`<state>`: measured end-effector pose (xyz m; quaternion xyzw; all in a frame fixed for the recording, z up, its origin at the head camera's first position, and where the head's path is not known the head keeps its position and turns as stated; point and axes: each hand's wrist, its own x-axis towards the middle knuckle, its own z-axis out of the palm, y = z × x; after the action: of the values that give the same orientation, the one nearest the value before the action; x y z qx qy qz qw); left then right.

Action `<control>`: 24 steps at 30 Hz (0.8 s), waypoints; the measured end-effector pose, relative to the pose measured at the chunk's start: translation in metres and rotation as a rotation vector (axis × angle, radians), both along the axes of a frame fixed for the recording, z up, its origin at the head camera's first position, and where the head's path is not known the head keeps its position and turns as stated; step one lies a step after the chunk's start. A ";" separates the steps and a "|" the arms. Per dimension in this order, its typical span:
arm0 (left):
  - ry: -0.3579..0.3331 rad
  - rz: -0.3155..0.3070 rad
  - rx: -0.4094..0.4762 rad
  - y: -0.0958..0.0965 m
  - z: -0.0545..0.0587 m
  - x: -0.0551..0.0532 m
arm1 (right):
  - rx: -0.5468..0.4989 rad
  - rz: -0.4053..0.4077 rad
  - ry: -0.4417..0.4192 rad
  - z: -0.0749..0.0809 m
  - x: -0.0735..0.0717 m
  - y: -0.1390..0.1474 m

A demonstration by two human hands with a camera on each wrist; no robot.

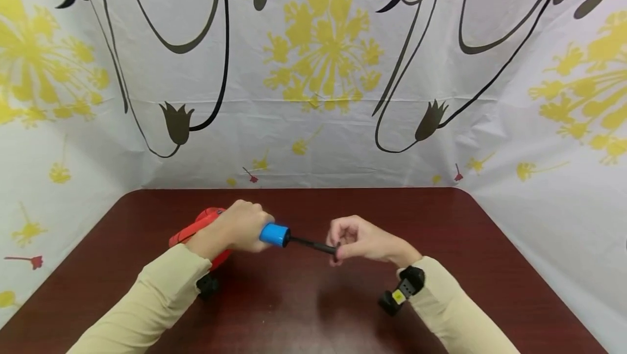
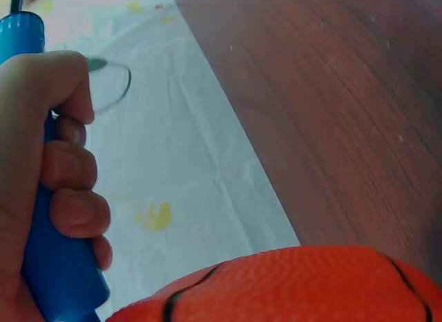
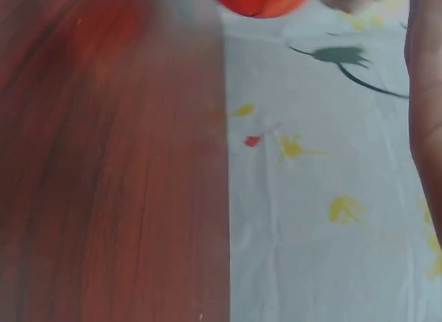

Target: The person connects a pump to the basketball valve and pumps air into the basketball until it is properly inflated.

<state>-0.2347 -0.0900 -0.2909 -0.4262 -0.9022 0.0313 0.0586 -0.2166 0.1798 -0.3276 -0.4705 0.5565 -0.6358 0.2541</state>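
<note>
A blue hand pump (image 1: 275, 235) lies in the grip of my left hand (image 1: 245, 226), above the table. In the left wrist view, the fingers wrap round the long blue pump body (image 2: 62, 267). A thin black hose (image 1: 308, 243) runs from the pump's end toward the right. My right hand (image 1: 360, 240) pinches the far end of that hose between thumb and fingers; the very tip is hidden. Behind the left wrist is a red ball (image 1: 193, 230) with black lines, partly covered by the arm. It looks misshapen in the head view and rounded in the left wrist view (image 2: 297, 287).
The dark red-brown wooden table (image 1: 294, 310) has rounded far corners. A white sheet (image 1: 274, 147) printed with yellow and grey plants hangs behind it and along both sides. Black camera mounts sit on both wrists, the right one (image 1: 404, 291) beside the sleeve.
</note>
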 end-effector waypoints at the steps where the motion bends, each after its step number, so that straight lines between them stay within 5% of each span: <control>1: -0.002 -0.008 0.005 0.003 0.000 0.001 | 0.003 -0.020 0.024 -0.001 -0.002 -0.007; 10: -0.053 -0.035 0.090 0.013 -0.002 0.006 | 0.070 -0.109 0.099 0.011 -0.001 -0.025; 18: -0.028 0.017 0.078 -0.005 -0.002 0.002 | -0.018 0.081 -0.001 0.012 0.000 0.016; 24: -0.019 -0.005 0.068 0.006 0.001 0.002 | -0.023 -0.038 0.075 0.008 -0.007 -0.011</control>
<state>-0.2325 -0.0838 -0.2901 -0.4266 -0.9021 -0.0035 0.0644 -0.2235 0.1692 -0.3197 -0.4863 0.5672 -0.6288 0.2155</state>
